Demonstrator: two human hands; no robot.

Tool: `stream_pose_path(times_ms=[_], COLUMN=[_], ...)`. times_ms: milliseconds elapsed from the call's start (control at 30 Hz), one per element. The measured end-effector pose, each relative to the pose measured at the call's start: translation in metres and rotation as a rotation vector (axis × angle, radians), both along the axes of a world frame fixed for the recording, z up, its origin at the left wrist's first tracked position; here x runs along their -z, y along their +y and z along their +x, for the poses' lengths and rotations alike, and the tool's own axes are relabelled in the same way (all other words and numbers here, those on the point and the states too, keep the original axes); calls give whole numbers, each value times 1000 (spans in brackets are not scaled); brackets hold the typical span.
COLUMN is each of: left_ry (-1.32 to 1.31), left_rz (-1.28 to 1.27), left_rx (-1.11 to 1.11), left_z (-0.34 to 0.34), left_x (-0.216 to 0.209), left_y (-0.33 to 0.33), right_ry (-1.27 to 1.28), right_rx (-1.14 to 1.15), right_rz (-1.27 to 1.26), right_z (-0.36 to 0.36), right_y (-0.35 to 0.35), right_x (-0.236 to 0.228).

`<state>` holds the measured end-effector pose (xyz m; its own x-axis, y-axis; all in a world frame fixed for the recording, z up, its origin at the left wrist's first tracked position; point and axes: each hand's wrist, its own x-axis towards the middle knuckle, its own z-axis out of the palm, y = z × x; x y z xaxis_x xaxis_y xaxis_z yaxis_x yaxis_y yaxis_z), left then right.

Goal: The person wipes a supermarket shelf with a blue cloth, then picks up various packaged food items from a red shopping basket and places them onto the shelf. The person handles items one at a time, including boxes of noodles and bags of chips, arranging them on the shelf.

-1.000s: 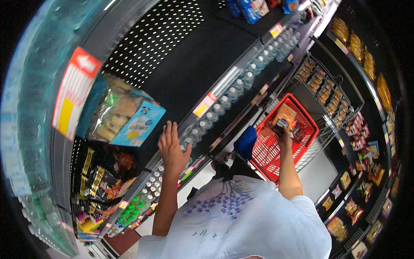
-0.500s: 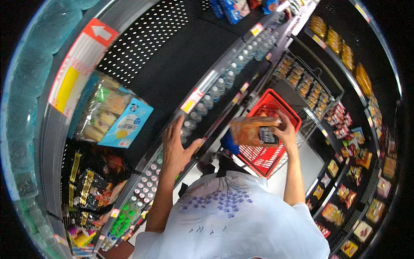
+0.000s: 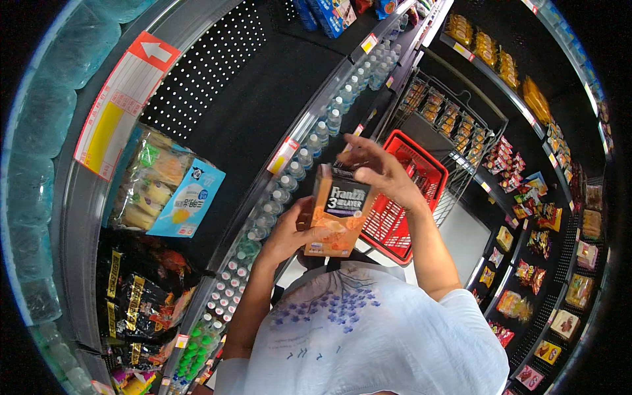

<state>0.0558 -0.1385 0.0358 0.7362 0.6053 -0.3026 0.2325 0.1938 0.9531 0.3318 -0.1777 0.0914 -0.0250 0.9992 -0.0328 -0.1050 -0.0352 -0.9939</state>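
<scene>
An orange-brown snack carton (image 3: 337, 220) with a dark label is held upright in front of my chest. My left hand (image 3: 293, 230) grips its lower left side, the thumb across its front face and the fingers behind. Over the upper right corner hovers my right hand (image 3: 385, 174), slightly blurred, with fingers stretched apart; whether its thumb touches the carton I cannot tell. Behind my right hand, a red shopping basket (image 3: 395, 253) with slotted walls sits in a metal cart (image 3: 442, 207).
To the left, a black shelf (image 3: 217, 148) carries a packaged bread with a blue label (image 3: 187, 197) and dark packets (image 3: 135, 296). Bottles (image 3: 306, 158) line the shelf below. Snack shelves (image 3: 526, 270) curve along the right, and a wire rack of packs (image 3: 447, 122) stands ahead.
The carton has moved left and turned upright, its front now facing me. My left hand, earlier empty by the shelf edge, has taken hold of it. My right hand has loosened its grip.
</scene>
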Motion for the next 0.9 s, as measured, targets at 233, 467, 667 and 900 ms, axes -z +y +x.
stream_pose_path(times_ms=[233,467,667,900], left_ry=[-168,-144,131,22], left_rz=[80,210,720,749], left_rx=[-284,-380,-622,-777], left_z=[-13,-7,3,22], left_x=[3,-9,-42,-64], left_y=[0,6,15,56], right_ry=[-112,7,-14,-146], right_rx=[-59,-87,-108,-154], right_rz=[-79,-60,100,289], right_z=[-5,-38,-28,-41], right_y=[-21,-2,49,157], right_x=[33,32,15,-25])
